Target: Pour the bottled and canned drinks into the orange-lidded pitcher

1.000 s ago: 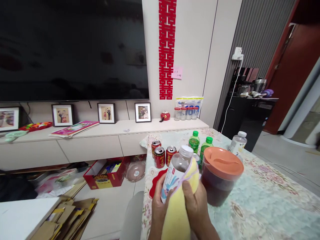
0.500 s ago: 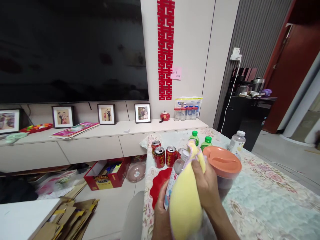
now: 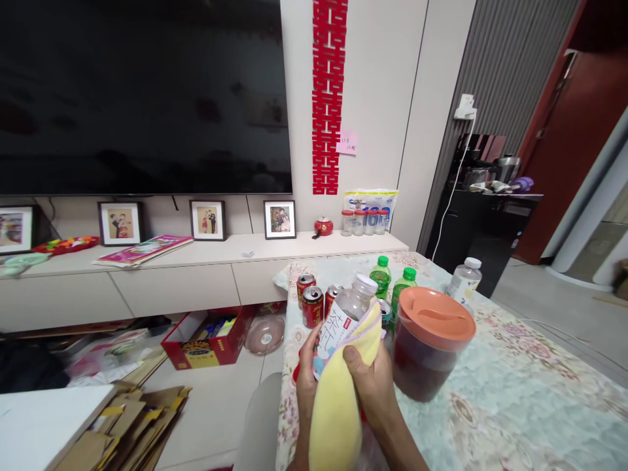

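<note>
Watching from afar through the head camera, I take the orange-lidded pitcher (image 3: 424, 363) as my landmark. To its left, tilted and held up over the table, is the labelled bottle (image 3: 338, 324), its white cap (image 3: 366, 284) on. My left hand (image 3: 307, 376) is closed round the bottle's lower left side, though the cloth hides part of that grip. My right hand (image 3: 375, 379), just beside the pitcher, grips the yellow cloth (image 3: 336, 412), thumb laid over it; I cannot see its other fingers, which are behind the fabric.

Half a second ago the right hand had the cloth bunched up near the bottle's neck, covering much of the label. Now it is lower, with the cloth along the right side of the bottle, and both cap and label show. I judge that this puts the fabric to work on the body rather than the top, as in wiping.

Left of the pitcher, beyond the bottle, stand red cans (image 3: 313, 307); behind the pitcher are green-capped bottles (image 3: 405, 286), and behind it to the right another white-capped bottle (image 3: 464, 281).
</note>
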Available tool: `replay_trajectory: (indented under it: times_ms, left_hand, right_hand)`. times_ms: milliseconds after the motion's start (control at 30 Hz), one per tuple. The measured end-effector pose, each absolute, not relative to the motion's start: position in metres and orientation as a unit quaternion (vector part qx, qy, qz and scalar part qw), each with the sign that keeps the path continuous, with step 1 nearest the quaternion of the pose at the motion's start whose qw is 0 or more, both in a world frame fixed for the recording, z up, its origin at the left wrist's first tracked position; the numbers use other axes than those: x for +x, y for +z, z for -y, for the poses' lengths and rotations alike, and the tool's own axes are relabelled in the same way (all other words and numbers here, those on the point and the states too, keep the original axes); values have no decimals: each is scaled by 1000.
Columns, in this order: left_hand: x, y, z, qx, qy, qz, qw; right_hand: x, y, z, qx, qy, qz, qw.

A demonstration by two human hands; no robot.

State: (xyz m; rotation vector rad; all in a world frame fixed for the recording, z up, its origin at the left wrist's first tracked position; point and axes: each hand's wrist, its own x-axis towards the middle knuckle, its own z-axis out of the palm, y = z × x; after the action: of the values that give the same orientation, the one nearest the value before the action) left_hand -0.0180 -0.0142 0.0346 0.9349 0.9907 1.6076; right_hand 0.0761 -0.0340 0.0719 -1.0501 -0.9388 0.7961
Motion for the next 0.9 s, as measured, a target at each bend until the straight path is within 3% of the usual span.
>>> replay_trajectory:
  times_ms: [167,400,567,767,900]
  left_hand:
    - [-21,39,25,401,659,-401,495]
    - [-31,56,29,451,495,-307,677]
    - [-25,68,27,470,527,-319,632]
    - [-21,67,12,472,599,-412,498]
    - [-22,54,9,479,588,-417,500]
  right_hand:
    - [76,70,44,-457,404,368,702]
    - [109,70,35,-378,443,448,678]
    - [112,63,27,-471,333,530,622]
    - [80,18,46,-540,231,539,604]
    - [81,22,49,-556,189,535,607]
